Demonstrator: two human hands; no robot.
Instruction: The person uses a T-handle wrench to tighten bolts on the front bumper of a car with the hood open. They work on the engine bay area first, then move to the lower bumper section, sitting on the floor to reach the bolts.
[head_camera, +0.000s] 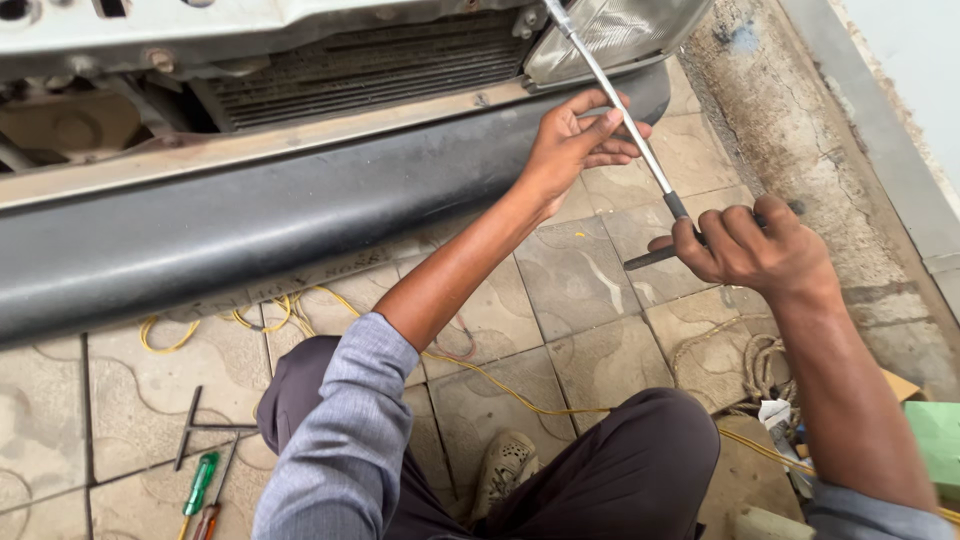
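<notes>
At the bottom of the frame, the person's bent knees in dark trousers (620, 470) and a worn shoe (505, 462) rested on the paved floor (580, 290). At the lower left lay two screwdrivers (200, 495), one green-handled and one orange, beside a T-shaped wrench (195, 430). A yellow cable (500, 385) ran across the tiles, and a coil of rope (765, 365) sat at the lower right near a green box (940, 435), whose contents could not be seen. Higher, at centre right, the right hand (750, 250) was closed around the black crossbar handle of a long metal T-handle wrench (625, 120). The left hand (580, 140) curled loosely round its shaft. The shaft rose to the headlight (610, 35) at the top, above the black bumper (250, 225) and the radiator grille (370, 65).
</notes>
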